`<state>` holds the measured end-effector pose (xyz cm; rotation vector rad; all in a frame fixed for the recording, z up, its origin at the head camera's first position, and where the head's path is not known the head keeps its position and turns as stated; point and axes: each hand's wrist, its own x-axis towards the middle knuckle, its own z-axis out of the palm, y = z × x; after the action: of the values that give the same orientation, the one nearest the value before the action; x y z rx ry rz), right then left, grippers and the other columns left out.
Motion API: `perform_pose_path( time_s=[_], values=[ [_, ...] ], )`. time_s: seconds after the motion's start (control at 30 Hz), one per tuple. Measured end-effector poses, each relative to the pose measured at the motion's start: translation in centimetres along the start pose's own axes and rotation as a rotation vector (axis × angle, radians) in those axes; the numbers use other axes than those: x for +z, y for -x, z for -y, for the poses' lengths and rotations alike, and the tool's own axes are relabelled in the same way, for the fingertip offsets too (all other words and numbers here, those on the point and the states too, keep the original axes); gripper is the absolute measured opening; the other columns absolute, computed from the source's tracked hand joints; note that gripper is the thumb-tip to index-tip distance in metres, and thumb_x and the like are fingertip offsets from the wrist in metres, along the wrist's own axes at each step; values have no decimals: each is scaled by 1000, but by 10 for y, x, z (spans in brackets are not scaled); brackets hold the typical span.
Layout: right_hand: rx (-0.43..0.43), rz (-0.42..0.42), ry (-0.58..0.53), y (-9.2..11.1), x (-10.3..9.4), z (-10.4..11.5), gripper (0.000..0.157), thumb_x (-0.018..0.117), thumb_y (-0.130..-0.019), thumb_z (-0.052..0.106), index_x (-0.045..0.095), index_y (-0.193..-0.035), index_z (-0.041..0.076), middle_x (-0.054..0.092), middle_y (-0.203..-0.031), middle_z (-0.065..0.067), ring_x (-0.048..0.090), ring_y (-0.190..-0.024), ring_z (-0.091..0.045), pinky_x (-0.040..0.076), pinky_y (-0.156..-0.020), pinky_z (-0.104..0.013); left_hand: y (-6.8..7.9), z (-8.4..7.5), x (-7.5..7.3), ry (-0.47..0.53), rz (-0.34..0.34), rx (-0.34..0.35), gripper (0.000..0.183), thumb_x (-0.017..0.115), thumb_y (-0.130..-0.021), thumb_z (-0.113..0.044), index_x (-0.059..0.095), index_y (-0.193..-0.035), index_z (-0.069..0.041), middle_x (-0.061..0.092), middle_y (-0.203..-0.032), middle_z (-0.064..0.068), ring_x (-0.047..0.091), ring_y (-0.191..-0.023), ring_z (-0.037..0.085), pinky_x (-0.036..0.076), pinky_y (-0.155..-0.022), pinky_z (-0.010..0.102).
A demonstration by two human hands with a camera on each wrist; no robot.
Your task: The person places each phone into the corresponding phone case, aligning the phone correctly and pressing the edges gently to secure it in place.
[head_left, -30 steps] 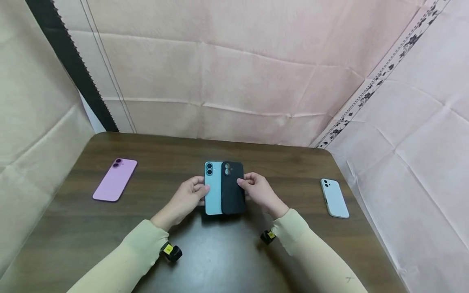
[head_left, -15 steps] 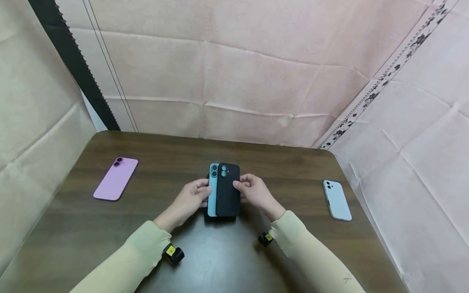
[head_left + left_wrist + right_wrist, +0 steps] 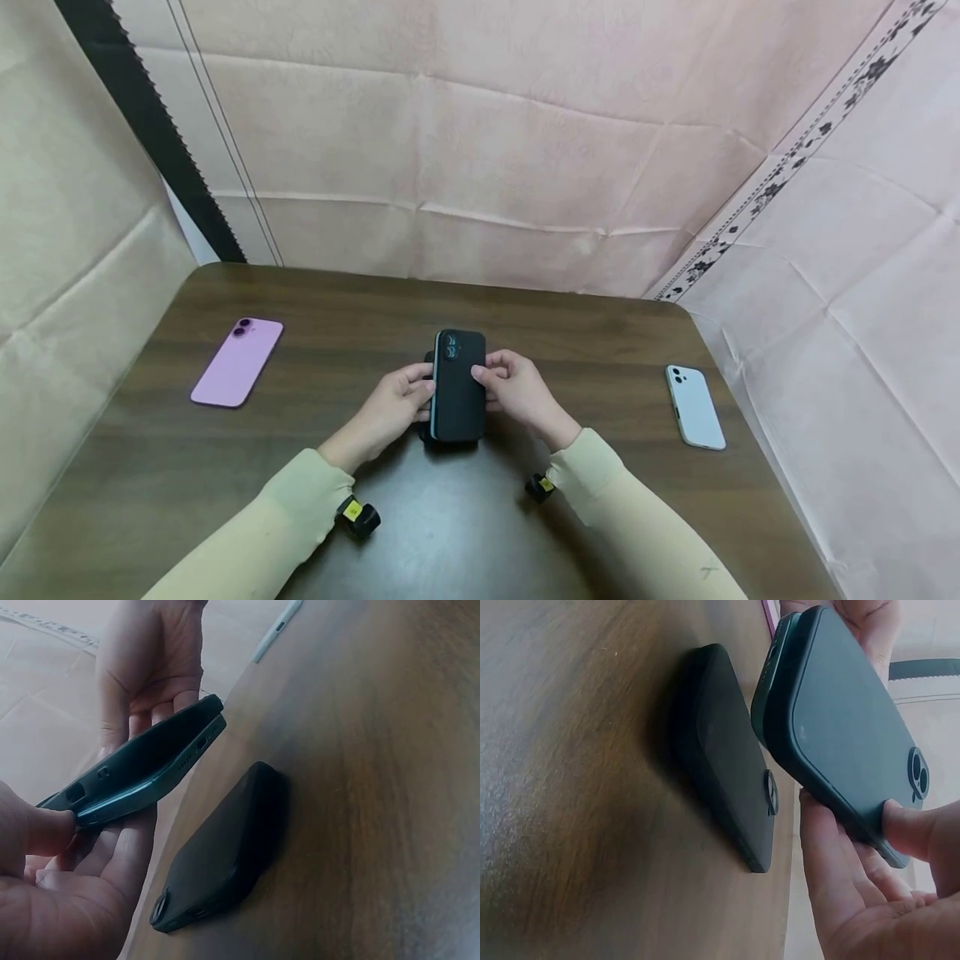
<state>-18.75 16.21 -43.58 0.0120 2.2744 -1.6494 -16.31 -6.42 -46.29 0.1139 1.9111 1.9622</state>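
Both hands hold a light blue phone (image 3: 767, 690) and a black phone case (image 3: 461, 396) above the table. The case lies over the phone's back, its camera opening near the phone's lenses; only a thin blue strip shows at the left in the head view. A wedge-shaped gap between case and phone shows in the left wrist view. My left hand (image 3: 393, 404) grips the left edge of the phone. At the right edge, the thumb of my right hand (image 3: 517, 390) lies on the case, fingers behind. Beneath them rests another black phone-shaped piece (image 3: 724, 739), case or phone I cannot tell.
A purple phone (image 3: 237, 364) lies back-up at the left of the wooden table (image 3: 585, 350). On the right lies a pale blue phone (image 3: 696, 408). Cloth sheets (image 3: 525, 150) hang behind and at the sides.
The black case has slid left over the blue phone, from covering about half of its back to nearly all of it. My right hand has moved left with it.
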Motion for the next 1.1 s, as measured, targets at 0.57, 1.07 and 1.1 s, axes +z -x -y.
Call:
perform_pose_path(
  time_s=[0.57,1.07,1.1],
  values=[
    [-18,-63,30,-2,5,0,26,70,-106,22,63,-122,2,80,-107,-14,78,-87,-27,66,-83,-45,-4,3,1,24,-25,21,44,49,-116,-20,50,-154,2,69,-138,23,73,-118,27,61,-97,41],
    [-38,-81,17,1,6,0,28,59,-112,19,66,-130,-1,78,-108,-18,77,-83,-28,66,-81,-48,1,-1,0,-61,-48,12,52,59,-112,-16,44,-157,4,65,-143,25,68,-127,33,58,-101,46],
    [-40,-79,8,1,6,-1,28,59,-112,18,66,-130,-1,78,-106,-17,76,-82,-28,66,-80,-47,1,-1,0,-62,-49,10,52,58,-112,-16,44,-157,5,64,-144,26,68,-128,33,58,-101,46]
  ],
)
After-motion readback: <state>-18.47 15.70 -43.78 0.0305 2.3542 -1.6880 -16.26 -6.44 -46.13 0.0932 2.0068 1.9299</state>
